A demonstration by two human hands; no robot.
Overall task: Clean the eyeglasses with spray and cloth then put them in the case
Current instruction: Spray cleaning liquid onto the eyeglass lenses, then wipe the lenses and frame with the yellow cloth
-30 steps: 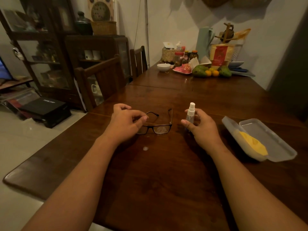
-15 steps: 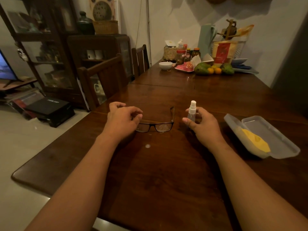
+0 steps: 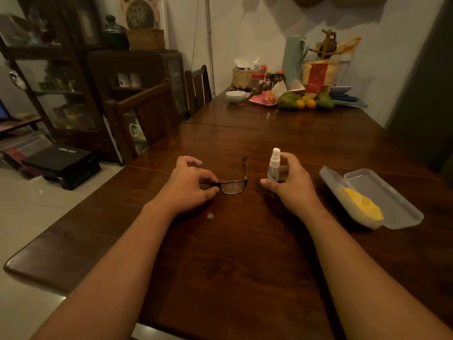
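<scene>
My left hand now pinches glasses flat on table, lowered since before. Right hand fingers still curl loosely around bottle; case right of it.

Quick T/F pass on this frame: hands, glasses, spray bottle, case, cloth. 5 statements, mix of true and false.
1. The left hand is on the eyeglasses. True.
2. The spray bottle lies on its side. False: it stands upright on the table, nozzle up, with the right hand curled around it.
3. The case is closed. False: it sits open on the table, to the right of the right hand.
4. The yellow cloth is inside the open case. True.
5. The eyeglasses are folded shut. False: the one temple arm in view sticks out, pointing away from the person.
</scene>
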